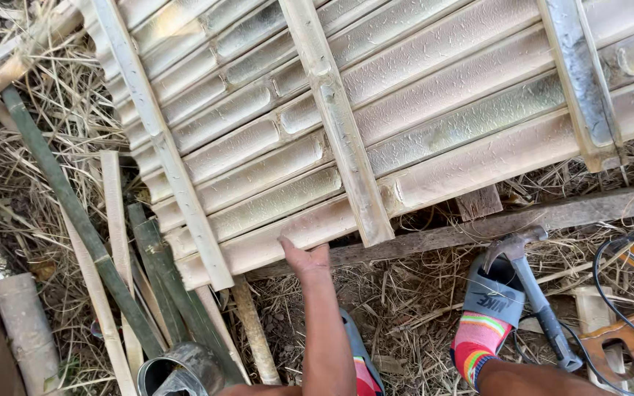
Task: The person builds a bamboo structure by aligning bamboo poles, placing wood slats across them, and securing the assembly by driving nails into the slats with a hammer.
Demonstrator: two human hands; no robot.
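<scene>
A large panel of split bamboo halves, held together by three cross slats, lies tilted on the ground. My left hand reaches up from the bottom centre and holds the panel's near edge, next to the end of the middle slat, with the fingers hooked under the lowest strip. My right hand is out of sight. My two feet, in a striped sock and sandals, stand on dry straw just below the panel.
A claw hammer rests against my right foot. A wooden saw handle and a black cable lie at the right. A weathered plank sits under the panel. Green bamboo poles and a cut tube lie at the left.
</scene>
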